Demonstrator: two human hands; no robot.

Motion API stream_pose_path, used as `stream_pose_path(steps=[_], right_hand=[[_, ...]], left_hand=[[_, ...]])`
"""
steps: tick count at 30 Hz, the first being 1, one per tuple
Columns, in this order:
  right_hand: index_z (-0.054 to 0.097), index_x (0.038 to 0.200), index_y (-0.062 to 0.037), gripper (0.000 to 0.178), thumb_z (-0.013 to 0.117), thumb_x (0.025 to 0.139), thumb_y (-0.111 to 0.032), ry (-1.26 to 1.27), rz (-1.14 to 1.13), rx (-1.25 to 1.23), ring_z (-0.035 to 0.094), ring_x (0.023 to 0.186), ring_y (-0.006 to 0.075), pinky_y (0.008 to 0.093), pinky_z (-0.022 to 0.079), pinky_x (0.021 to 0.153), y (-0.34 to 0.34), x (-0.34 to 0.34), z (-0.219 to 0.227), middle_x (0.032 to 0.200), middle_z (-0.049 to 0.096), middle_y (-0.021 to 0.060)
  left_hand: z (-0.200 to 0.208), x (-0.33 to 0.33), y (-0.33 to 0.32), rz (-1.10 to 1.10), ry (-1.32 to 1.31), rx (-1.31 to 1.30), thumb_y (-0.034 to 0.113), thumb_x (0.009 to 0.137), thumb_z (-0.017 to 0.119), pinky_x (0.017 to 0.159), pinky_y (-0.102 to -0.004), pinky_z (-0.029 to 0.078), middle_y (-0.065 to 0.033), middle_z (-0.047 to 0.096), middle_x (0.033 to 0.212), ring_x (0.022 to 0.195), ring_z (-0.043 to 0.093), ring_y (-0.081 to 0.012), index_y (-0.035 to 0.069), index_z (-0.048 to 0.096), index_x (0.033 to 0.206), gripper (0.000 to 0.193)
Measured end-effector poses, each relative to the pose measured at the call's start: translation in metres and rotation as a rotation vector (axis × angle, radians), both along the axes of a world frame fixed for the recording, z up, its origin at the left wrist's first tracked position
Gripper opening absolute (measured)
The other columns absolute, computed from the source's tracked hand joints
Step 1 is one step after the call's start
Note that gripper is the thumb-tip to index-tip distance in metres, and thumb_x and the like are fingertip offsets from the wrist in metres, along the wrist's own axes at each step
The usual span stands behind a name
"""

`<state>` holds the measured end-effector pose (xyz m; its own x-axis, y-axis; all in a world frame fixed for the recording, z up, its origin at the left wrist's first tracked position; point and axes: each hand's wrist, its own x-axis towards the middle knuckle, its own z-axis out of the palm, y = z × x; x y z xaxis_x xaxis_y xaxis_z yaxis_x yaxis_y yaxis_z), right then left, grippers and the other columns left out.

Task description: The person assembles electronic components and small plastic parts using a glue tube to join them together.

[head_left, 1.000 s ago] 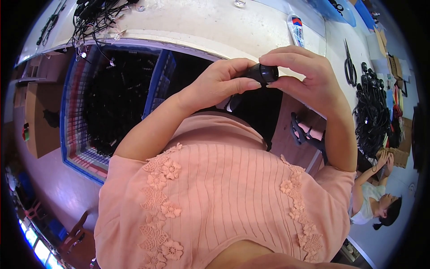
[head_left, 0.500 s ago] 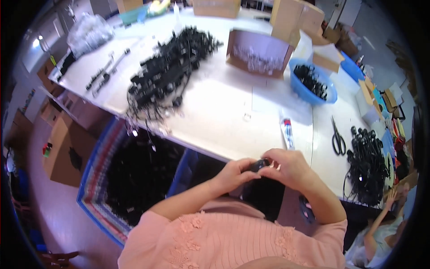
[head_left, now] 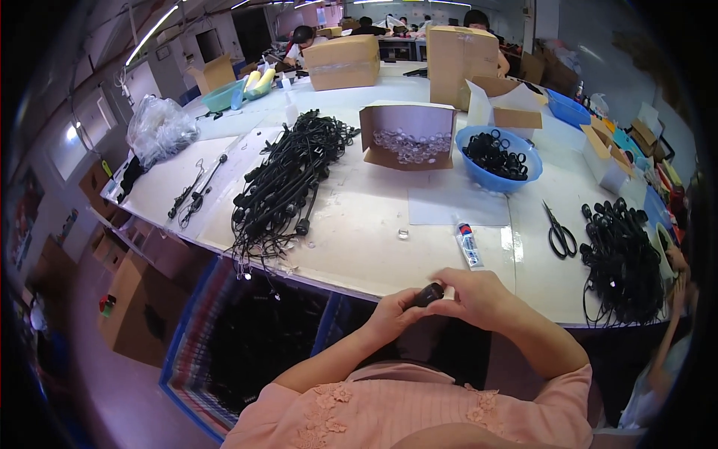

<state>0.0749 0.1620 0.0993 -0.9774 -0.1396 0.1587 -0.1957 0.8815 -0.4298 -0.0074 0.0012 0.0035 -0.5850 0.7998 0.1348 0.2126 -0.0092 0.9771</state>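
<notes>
Close to the table's near edge, both my hands hold a small black cylindrical part (head_left: 428, 295). My left hand (head_left: 393, 314) grips its lower left end between thumb and fingers. The thumb and fingertips of my right hand (head_left: 479, 298) close on its other end, and they hide part of it. A white, blue and red squeeze tube (head_left: 469, 245) lies just beyond my right hand. Farther left on the table is a small clear piece (head_left: 404, 234). Black scissors (head_left: 559, 233) lie to the right.
Black corded parts lie in a long heap (head_left: 288, 179) at left and a bundle (head_left: 622, 258) at right. Beyond stand a cardboard box (head_left: 407, 163) of clear pieces and a blue bowl (head_left: 499, 184) of black rings. A blue-edged container (head_left: 176, 374) sits below the table.
The view has tilted up, so the far room and people there now show. Both hands still hold the black part, which now shows more of its length.
</notes>
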Motion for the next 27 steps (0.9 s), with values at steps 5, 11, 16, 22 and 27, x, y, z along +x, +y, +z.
stream_pose_path(steps=[5, 11, 16, 22, 27], right_hand=[[0.058, 0.090, -0.0055, 0.026, 0.063, 0.075, -0.026, 0.094, 0.044, -0.055, 0.059, 0.063, 0.0244, 0.0315, 0.045, 0.056, 0.009, 0.016, -0.007, 0.072, 0.059, 0.0095], [0.051, 0.106, -0.0025, 0.032, 0.058, 0.080, -0.020, 0.021, -0.059, -0.433, 0.057, 0.069, 0.0188, 0.0280, 0.046, 0.064, 0.005, 0.032, -0.019, 0.080, 0.058, 0.0114], [0.044, 0.111, 0.0010, 0.037, 0.055, 0.084, -0.022, -0.180, 0.006, -0.579, 0.058, 0.077, 0.0192, 0.0288, 0.045, 0.069, 0.000, 0.039, -0.074, 0.084, 0.059, 0.0115], [0.053, 0.091, -0.0017, 0.018, 0.051, 0.086, -0.018, -0.323, -0.114, -1.025, 0.045, 0.058, 0.0050, 0.0198, 0.039, 0.053, 0.003, 0.060, -0.081, 0.068, 0.051, -0.0003], [0.056, 0.084, -0.0053, 0.021, 0.052, 0.084, -0.025, -0.176, -0.381, -1.148, 0.035, 0.050, 0.0019, 0.0155, 0.027, 0.044, 0.031, 0.080, -0.031, 0.065, 0.048, -0.0024]], left_hand=[[0.003, 0.014, 0.006, -0.029, 0.122, 0.032, 0.012, 0.080, 0.059, 0.065, -0.0217, 0.043, 0.0000, 0.059, 0.081, 0.072, 0.052, -0.0065, 0.002, 0.056, 0.099, 0.021], [0.006, 0.025, 0.010, -0.004, -0.140, 0.164, 0.009, 0.083, 0.054, 0.062, -0.0208, 0.041, -0.0022, 0.055, 0.076, 0.068, 0.050, -0.0092, 0.002, 0.052, 0.107, 0.025], [0.038, 0.013, 0.023, 0.150, -0.426, 0.585, 0.031, 0.089, 0.046, 0.054, -0.0227, 0.035, 0.0007, 0.040, 0.059, 0.051, 0.036, -0.0085, 0.003, 0.043, 0.104, 0.032], [0.053, -0.009, 0.038, -0.066, -0.634, 0.882, 0.014, 0.091, 0.041, 0.067, -0.0250, 0.040, -0.0028, 0.049, 0.081, 0.071, 0.048, -0.0116, 0.005, 0.037, 0.119, 0.029], [0.037, -0.012, 0.033, 0.152, -0.505, 0.581, 0.018, 0.090, 0.044, 0.086, -0.0335, 0.040, -0.0102, 0.049, 0.115, 0.102, 0.051, -0.0193, 0.006, 0.034, 0.128, 0.041]])
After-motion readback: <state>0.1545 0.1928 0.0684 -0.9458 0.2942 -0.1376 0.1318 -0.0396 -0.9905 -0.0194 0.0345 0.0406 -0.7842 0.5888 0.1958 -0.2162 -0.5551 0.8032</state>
